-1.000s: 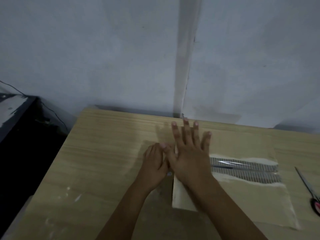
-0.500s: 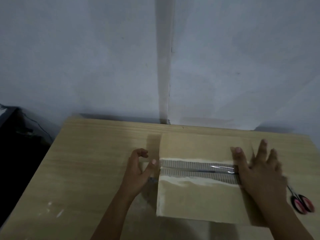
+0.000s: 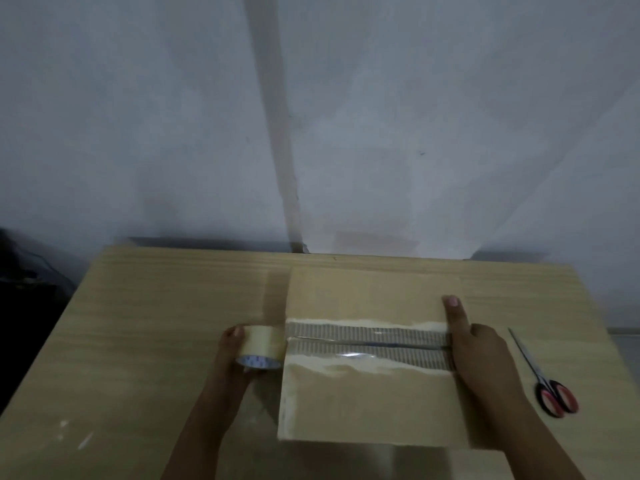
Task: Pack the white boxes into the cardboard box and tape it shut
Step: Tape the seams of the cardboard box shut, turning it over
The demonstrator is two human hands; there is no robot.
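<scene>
A person's left hand (image 3: 230,348) grips a roll of clear tape (image 3: 262,346) at the left edge of the closed cardboard box (image 3: 372,355), fingers (image 3: 236,331) curled over the roll, while the right hand (image 3: 481,351) presses down at the box's right edge, its forefinger stretched flat across the lid and the rest of the fingers loosely folded, grasping nothing. A glossy strip of tape (image 3: 363,344) runs along the centre seam between the two hands, over a band where the cardboard's outer skin is torn away and the ribbing shows. The box sits mid-desk (image 3: 173,306), its flaps down; the white boxes are out of sight, presumably inside. Red-handled scissors (image 3: 543,379) lie just right of the box, apart from the hand. To finish the pass well, the right hand should probably keep the anchored end pinned while the left draws the roll taut and level, then carries the tape down over the left wall before cutting, smoothing out bubbles along the seam. Half a second earlier the left hand was cupped at the box's corner with no roll visible, and the right hand lay splayed on the lid; now the roll is in plain view and only the forefinger is extended.
</scene>
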